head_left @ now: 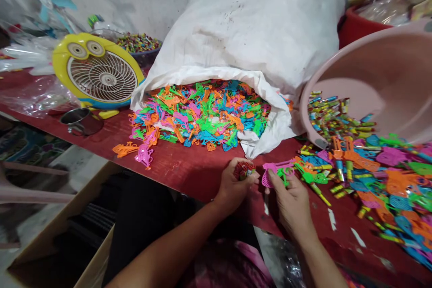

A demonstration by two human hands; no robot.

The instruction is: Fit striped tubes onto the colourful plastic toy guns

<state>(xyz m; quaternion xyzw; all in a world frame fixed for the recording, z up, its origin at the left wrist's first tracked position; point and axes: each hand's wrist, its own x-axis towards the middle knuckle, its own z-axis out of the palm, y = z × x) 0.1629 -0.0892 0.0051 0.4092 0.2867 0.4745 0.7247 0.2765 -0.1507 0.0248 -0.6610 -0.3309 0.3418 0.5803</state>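
My left hand (234, 189) is closed around a bunch of small wrapped tubes (243, 170) with dark red ends. To its right, my right hand (292, 200) grips a pink plastic toy gun (267, 176), with a green toy gun (282, 174) behind it, partly covered by my fingers. Both hands are above the front edge of the red table (189, 175), nearly touching. Beyond them, a white sack (249, 31) lies with its mouth open, spilling orange, green, pink and blue toy guns (205, 112).
On the right, a pink tub (367, 60) lies tipped, tubes (332, 114) inside. A heap of toy guns with tubes (398, 189) spreads before it. A yellow fan (106, 74) and a metal mug (81, 121) stand left. A carton (60, 229) sits below the table edge.
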